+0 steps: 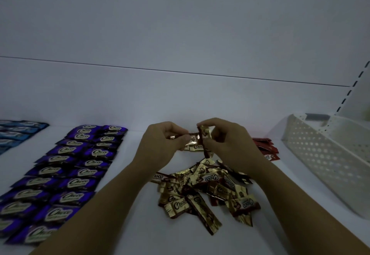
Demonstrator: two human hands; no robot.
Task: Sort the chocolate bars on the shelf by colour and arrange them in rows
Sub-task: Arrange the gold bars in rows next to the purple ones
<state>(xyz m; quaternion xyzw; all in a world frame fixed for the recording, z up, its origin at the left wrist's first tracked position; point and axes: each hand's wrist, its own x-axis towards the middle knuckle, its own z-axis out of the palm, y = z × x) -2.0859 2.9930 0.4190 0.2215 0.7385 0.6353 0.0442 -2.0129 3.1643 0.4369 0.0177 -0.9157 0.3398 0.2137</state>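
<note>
Our left hand [160, 140] pinches a level gold bar [192, 138], our right hand [226, 142] pinches an upright gold bar [204, 132], above the gold pile [206, 190] on the shelf [130, 112], purple rows [80, 164] at left

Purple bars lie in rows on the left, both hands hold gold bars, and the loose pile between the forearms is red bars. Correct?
One thing is off: the head view shows the loose pile is gold bars, not red. The red bars lie behind the right hand. The rest holds.

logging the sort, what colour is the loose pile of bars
Gold and brown chocolate bar pile, head view.
</note>
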